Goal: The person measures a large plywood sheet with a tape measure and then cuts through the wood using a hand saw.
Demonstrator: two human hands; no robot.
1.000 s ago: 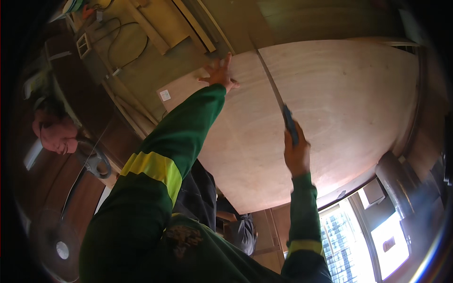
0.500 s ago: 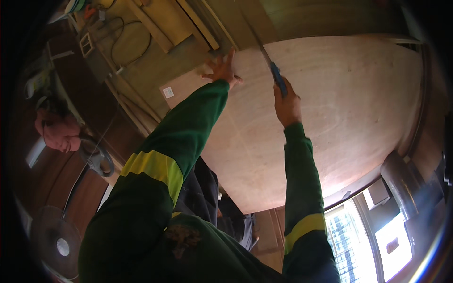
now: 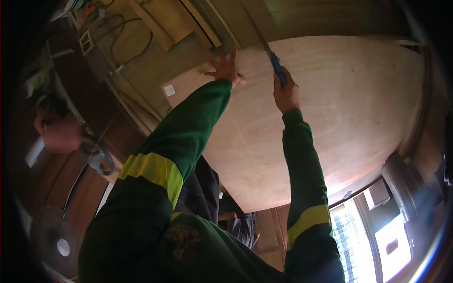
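A large pale plywood sheet (image 3: pixel 330 127) spreads out in front of me. My left hand (image 3: pixel 225 68) presses on it near its far edge, fingers spread and holding nothing. To the right, my right hand (image 3: pixel 286 92) is wrapped round the blue handle of a handsaw (image 3: pixel 277 67). The saw's narrow blade points away from me and slightly left, crossing the sheet's far edge and reaching over the darker board beyond. Whether the teeth touch the wood cannot be made out. A small white label (image 3: pixel 169 90) sticks to the sheet's left corner.
Several wooden strips (image 3: pixel 151 26) lie beyond the sheet at the upper left, near a dark looped cable (image 3: pixel 113 45). A fan (image 3: pixel 62 246) stands at the lower left, below a pink cloth-like thing (image 3: pixel 59 132). A bright window (image 3: pixel 347 236) is at the lower right.
My right hand has pushed the handsaw a little away from me, its handle now nearer the sheet's far edge. The left hand keeps its place on the sheet.
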